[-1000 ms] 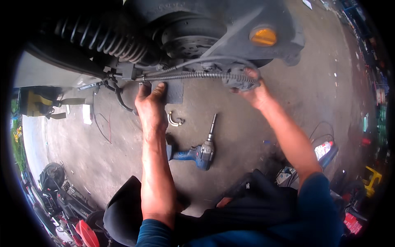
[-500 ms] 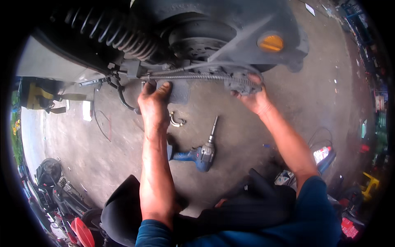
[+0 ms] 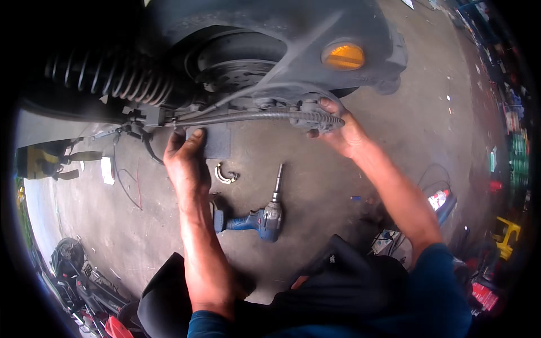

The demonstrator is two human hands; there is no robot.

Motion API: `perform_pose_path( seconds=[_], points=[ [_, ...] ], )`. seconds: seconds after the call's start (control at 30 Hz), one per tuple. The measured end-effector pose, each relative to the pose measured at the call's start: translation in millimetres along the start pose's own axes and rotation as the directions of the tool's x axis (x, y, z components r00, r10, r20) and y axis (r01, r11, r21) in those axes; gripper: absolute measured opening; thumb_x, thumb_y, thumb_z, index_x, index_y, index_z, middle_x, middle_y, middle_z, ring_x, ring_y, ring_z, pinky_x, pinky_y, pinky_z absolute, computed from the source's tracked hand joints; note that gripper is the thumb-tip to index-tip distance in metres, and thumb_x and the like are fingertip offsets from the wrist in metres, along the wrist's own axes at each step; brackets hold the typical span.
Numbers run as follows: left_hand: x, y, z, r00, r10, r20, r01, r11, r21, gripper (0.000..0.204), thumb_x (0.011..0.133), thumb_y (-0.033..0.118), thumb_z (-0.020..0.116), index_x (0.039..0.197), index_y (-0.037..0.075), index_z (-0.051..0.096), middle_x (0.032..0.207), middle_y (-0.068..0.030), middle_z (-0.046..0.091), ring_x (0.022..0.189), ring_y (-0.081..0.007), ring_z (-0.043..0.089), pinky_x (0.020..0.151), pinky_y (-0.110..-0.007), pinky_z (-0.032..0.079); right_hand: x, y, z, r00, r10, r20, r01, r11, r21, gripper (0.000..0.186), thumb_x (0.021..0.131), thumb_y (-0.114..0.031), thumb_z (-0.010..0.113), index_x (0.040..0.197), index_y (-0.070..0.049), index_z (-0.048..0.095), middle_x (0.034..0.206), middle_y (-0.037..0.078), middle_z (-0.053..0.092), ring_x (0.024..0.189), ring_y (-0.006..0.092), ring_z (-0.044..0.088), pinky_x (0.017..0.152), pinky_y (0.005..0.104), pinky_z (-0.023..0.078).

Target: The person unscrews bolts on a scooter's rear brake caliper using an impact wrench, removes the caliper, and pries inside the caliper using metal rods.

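My right hand [image 3: 345, 132] is closed around a grimy brake caliper [image 3: 310, 115], with the thumb and fingers on either side of its far-right end. A ribbed hose [image 3: 242, 117] runs from the caliper to the left, below the scooter's wheel [image 3: 236, 62]. My left hand [image 3: 185, 155] is closed, thumb uppermost, at the edge of a flat dark grey rectangular sheet [image 3: 218, 142] that looks like sandpaper. Its other fingers are mostly hidden. On the floor nearer to me lie a curved brake shoe [image 3: 225, 174] and a blue cordless impact driver [image 3: 262, 221] with a long socket.
A coil-spring shock absorber [image 3: 118, 79] and a fender with an orange reflector [image 3: 344, 56] hang above my hands. At the right lie a bottle [image 3: 438, 199] and a yellow stool [image 3: 507, 236]. Another two-wheeler [image 3: 84, 276] stands at lower left.
The whole view has shifted, so the scooter and floor items sit farther left. Both hands keep their grips, and the caliper stays in my right hand.
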State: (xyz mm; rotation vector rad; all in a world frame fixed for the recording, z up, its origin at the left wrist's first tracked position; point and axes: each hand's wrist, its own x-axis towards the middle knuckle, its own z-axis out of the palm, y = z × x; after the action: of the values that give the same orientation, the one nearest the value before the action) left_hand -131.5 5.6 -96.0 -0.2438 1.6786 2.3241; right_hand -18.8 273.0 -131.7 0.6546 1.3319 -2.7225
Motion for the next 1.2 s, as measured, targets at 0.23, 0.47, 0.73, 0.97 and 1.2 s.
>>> perform_pose_path(
  seconds=[0.23, 0.47, 0.73, 0.97, 1.2],
  points=[
    [-4, 2, 22, 0.998, 0.058, 0.033, -0.058, 0.998, -0.019, 0.039, 0.083, -0.004, 0.058, 0.121, -0.01, 0.049, 0.112, -0.0172, 0.058, 0.096, -0.021, 0.058, 0.09, -0.03, 0.045, 19, 21, -30, 0.997, -0.059, 0.043, 0.052, 0.986, 0.16, 0.038, 0.09, -0.038, 0.055, 0.121, -0.017, 0.051, 0.113, 0.004, 0.06, 0.102, 0.0191, 0.057, 0.071, 0.0379, 0.049],
    [-35, -5, 37, 0.438, 0.769, 0.465, -0.783, 0.072, 0.618, 0.055, 0.077, 0.006, 0.071, 0.125, -0.003, 0.044, 0.116, -0.0162, 0.049, 0.108, -0.0294, 0.048, 0.094, -0.039, 0.04, 36, 35, -31, 0.982, 0.007, 0.189, -0.086, 0.906, 0.414, 0.073, 0.084, -0.07, 0.041, 0.125, -0.011, 0.051, 0.115, 0.011, 0.061, 0.095, 0.0286, 0.062, 0.072, 0.0461, 0.053],
    [-13, -1, 73, 0.543, 0.434, 0.719, -0.608, -0.388, 0.693, 0.066, 0.07, 0.022, 0.072, 0.127, 0.004, 0.043, 0.116, -0.0134, 0.052, 0.114, -0.0317, 0.045, 0.101, -0.049, 0.023, 39, 44, -22, 0.985, 0.033, 0.169, -0.118, 0.843, 0.525, 0.071, 0.086, -0.072, 0.032, 0.115, -0.012, 0.056, 0.099, 0.008, 0.065, 0.082, 0.0269, 0.065, 0.056, 0.0327, 0.05],
    [1, -10, 56, 0.44, 0.549, 0.71, -0.641, -0.362, 0.677, 0.068, 0.065, 0.009, 0.064, 0.129, 0.003, 0.04, 0.121, -0.0146, 0.048, 0.118, -0.0316, 0.043, 0.103, -0.049, 0.023, 15, 28, -7, 0.996, 0.091, 0.025, -0.09, 0.856, 0.51, 0.058, 0.087, -0.063, 0.046, 0.112, -0.013, 0.058, 0.096, 0.006, 0.067, 0.077, 0.0258, 0.066, 0.049, 0.028, 0.045],
    [-3, -10, 56, 0.404, 0.623, 0.67, -0.636, -0.335, 0.695, 0.068, 0.075, 0.013, 0.066, 0.135, 0.002, 0.036, 0.125, -0.0156, 0.047, 0.117, -0.0321, 0.043, 0.101, -0.044, 0.026, -2, -3, 6, 0.997, 0.077, 0.015, -0.077, 0.922, 0.379, 0.031, 0.088, -0.041, 0.059, 0.107, -0.017, 0.058, 0.091, 0.002, 0.066, 0.073, 0.0168, 0.061, 0.053, 0.0266, 0.041]
  ],
)
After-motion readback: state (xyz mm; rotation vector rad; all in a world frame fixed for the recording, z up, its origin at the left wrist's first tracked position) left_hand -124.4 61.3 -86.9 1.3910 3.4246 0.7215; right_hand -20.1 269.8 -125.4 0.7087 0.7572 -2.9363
